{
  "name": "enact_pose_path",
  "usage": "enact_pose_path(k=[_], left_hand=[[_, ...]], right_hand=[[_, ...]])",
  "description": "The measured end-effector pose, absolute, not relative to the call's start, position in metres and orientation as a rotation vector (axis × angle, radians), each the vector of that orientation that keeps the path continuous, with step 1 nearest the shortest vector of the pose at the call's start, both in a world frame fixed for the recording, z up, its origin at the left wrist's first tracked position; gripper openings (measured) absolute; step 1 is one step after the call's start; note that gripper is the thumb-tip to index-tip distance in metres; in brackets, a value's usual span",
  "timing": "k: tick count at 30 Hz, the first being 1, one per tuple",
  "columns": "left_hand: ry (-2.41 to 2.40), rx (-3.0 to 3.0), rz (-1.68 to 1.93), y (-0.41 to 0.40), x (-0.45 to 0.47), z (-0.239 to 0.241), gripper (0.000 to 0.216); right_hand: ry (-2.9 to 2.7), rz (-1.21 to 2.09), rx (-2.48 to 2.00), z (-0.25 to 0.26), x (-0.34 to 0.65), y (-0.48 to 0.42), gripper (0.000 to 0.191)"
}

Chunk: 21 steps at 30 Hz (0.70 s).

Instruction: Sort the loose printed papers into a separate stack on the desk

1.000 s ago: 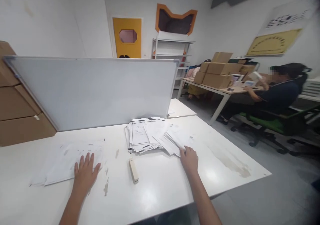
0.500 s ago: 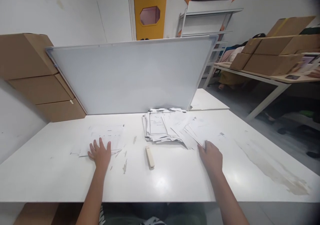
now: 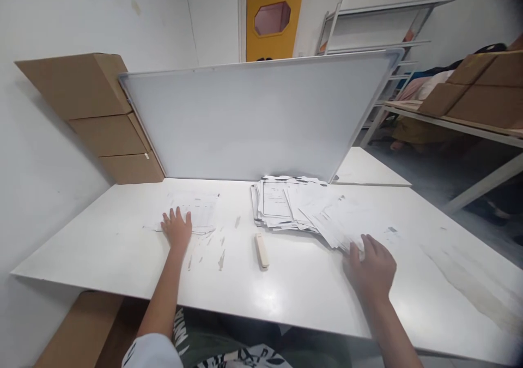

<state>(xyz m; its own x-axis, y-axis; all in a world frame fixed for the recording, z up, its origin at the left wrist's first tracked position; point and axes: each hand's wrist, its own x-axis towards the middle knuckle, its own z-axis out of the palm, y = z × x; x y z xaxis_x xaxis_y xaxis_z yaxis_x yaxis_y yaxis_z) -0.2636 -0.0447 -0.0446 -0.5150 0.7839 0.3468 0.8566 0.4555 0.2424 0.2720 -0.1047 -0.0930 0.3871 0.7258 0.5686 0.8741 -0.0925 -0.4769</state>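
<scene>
My left hand [image 3: 178, 227] lies flat with spread fingers on a few white paper sheets [image 3: 204, 207] at the left of the table. On the right, my right hand [image 3: 372, 261] pinches the near corner of a printed paper sheet [image 3: 333, 229] between thumb and fingers. That sheet fans out from a messy paper stack [image 3: 274, 201] below the whiteboard. Between my hands lies a slim cream bar that looks like a stapler [image 3: 262, 252], touched by neither hand.
A whiteboard [image 3: 257, 117] leans upright along the back of the white table [image 3: 302, 297]. Stacked cardboard boxes [image 3: 112, 133] stand at its left end. Beyond are a metal shelf [image 3: 379, 46] and another table with boxes [image 3: 482, 90].
The view has swung left and tilted. My right hand has drawn the paper corner toward me and right, so the sheets fan out further. My left hand stays on its sheets.
</scene>
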Motion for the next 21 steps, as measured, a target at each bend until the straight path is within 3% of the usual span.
enact_pose_path(k=[3, 5, 9, 13, 21], left_hand=[[-2.506, -1.42, -0.59, -0.058, -0.307, -0.036, 0.063], [-2.527, -1.434, -0.574, -0.061, -0.331, -0.035, 0.063], [-2.523, -1.489, -0.545, -0.059, -0.35, -0.044, 0.066], [-2.43, -1.653, -0.537, -0.065, -0.347, -0.051, 0.061], [-2.322, -1.976, -0.566, -0.076, -0.361, -0.057, 0.064]], right_hand=[[-1.418, -0.07, -1.576, -0.074, 0.194, -0.118, 0.045], [-1.612, 0.263, -1.379, -0.063, 0.119, -0.117, 0.041], [-1.898, 0.742, -1.347, -0.052, -0.03, -0.08, 0.064], [-1.92, 0.697, -1.567, -0.05, -0.109, -0.035, 0.074], [-1.967, 0.563, -1.596, -0.068, -0.102, -0.013, 0.049]])
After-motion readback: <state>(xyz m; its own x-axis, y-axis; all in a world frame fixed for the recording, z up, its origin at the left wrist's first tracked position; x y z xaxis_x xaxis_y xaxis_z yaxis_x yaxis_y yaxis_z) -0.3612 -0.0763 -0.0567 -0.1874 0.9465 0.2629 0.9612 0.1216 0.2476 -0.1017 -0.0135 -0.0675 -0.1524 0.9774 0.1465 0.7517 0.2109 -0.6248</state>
